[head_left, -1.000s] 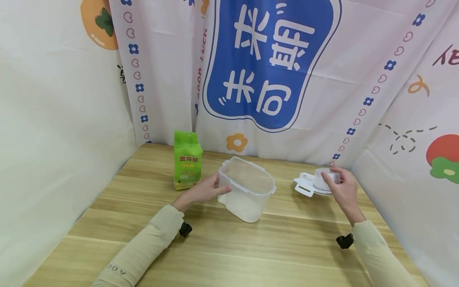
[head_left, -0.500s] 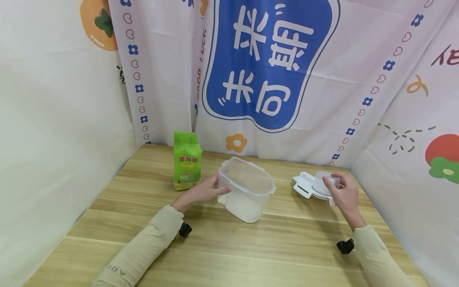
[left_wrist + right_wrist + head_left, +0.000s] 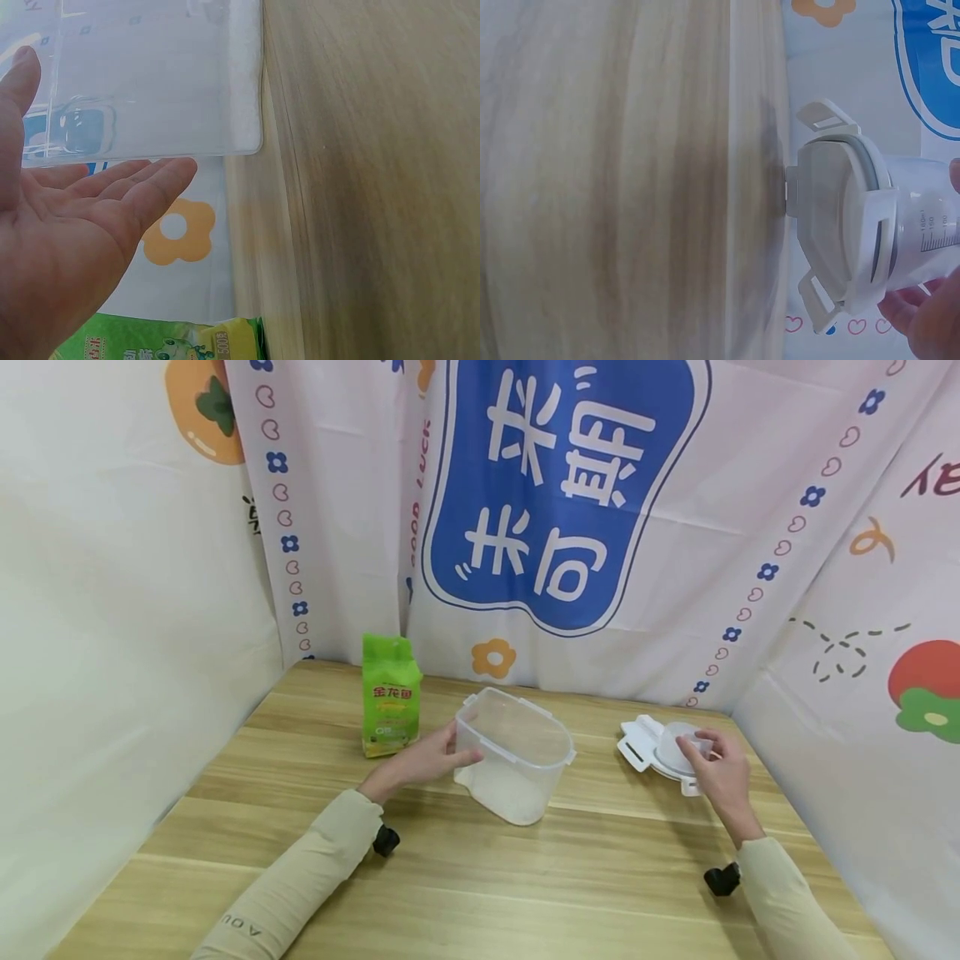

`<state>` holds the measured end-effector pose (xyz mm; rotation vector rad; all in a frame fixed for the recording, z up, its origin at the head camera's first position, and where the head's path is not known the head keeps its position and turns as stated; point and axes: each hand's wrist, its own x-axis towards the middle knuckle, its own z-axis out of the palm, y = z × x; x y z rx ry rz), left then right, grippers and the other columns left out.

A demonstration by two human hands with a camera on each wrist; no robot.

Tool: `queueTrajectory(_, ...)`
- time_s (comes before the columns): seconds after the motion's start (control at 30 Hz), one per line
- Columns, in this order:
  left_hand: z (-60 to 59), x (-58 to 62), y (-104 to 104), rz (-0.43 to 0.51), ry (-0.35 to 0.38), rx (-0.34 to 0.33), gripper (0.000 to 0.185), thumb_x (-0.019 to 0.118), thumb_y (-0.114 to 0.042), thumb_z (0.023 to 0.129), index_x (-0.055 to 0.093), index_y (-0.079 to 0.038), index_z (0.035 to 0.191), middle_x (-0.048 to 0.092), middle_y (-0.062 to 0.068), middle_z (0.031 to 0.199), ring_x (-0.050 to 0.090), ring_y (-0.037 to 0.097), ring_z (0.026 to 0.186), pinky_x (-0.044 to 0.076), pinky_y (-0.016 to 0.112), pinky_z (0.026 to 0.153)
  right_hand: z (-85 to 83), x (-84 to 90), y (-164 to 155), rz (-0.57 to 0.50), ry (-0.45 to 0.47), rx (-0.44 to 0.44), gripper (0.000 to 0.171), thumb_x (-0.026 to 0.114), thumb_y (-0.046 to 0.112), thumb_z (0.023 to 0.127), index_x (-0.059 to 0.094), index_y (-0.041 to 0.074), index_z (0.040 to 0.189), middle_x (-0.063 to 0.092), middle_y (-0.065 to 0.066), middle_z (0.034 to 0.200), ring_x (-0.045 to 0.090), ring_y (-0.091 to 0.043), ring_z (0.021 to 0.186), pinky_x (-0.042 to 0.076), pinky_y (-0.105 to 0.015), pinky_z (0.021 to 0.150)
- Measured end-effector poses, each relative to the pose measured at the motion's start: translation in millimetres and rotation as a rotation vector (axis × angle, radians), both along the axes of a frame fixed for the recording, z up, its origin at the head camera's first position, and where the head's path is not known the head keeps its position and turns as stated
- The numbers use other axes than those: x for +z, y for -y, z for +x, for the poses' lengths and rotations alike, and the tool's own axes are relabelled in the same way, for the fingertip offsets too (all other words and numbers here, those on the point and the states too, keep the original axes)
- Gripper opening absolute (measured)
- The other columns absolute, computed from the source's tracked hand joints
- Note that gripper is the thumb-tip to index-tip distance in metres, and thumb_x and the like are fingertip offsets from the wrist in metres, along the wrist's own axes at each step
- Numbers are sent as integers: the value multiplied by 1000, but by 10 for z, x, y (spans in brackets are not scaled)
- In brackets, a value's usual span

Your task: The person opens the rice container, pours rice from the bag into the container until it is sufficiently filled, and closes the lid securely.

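Note:
A clear plastic storage container (image 3: 517, 735), lidless with white grains in its bottom, stands mid-table. My left hand (image 3: 427, 757) lies against its left end, thumb along the front side and the other fingers behind. In the left wrist view those fingers (image 3: 161, 180) look straight beside the clear wall. To the right, my right hand (image 3: 722, 768) pinches a clear measuring cup (image 3: 677, 745) between thumb and fingers. A white lid (image 3: 663, 764) with clip latches sits against the cup's end. The right wrist view shows the lid (image 3: 832, 217) tilted, with a shadow on the table.
A green bag with Chinese print (image 3: 392, 697) stands upright left of the container, near the back. Printed cloth (image 3: 360, 527) hangs behind the wooden table (image 3: 510, 893) and along both sides.
My right hand has come slightly lower and toward me, and the lid has turned and tilted along with the cup. The left hand and container stay in place.

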<state>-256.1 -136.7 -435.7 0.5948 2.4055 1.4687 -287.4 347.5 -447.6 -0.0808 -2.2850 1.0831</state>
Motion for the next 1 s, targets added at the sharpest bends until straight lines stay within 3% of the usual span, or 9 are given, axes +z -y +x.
queueTrajectory(0.23,14,14,6,-29,-16,6,88,59,-57,92,7,-32,158,25,21,160,39,39,140,35,52,115,22,-33,21,30,-4,33,36,78,20,84,66,-6,107,61,-20,121,53,-21,101,40,-4,78)
queueTrajectory(0.4,17,16,5,-28,-16,-2,87,59,-56,93,6,-32,158,23,21,160,38,39,141,34,52,115,26,-88,21,39,18,33,38,77,19,85,64,-6,110,58,-22,121,52,-26,104,39,-10,80)
queueTrajectory(0.6,10,7,1,-46,-15,10,89,58,-60,91,7,-33,158,19,20,162,36,39,142,33,51,116,30,-94,47,-27,54,32,38,73,16,88,61,-8,115,50,-25,124,56,-38,114,41,0,82)
queueTrajectory(0.8,9,-1,-2,-47,-10,18,89,58,-62,90,8,-35,158,19,19,162,36,39,142,33,51,116,18,-49,51,-45,46,46,31,66,7,90,60,-11,114,51,-26,122,58,-39,113,38,6,75)
queueTrajectory(0.93,4,5,-7,-45,-20,16,88,58,-60,91,9,-33,158,21,19,162,37,39,142,35,52,115,15,-32,31,-34,44,22,27,61,8,90,62,-9,111,55,-23,117,58,-27,104,38,6,70)
queueTrajectory(1.0,0,6,-16,-32,-26,5,88,58,-57,92,8,-29,159,29,20,159,40,37,140,36,51,114,11,-21,24,-25,38,9,26,60,10,90,64,-7,110,56,-21,114,57,-19,100,39,6,70)
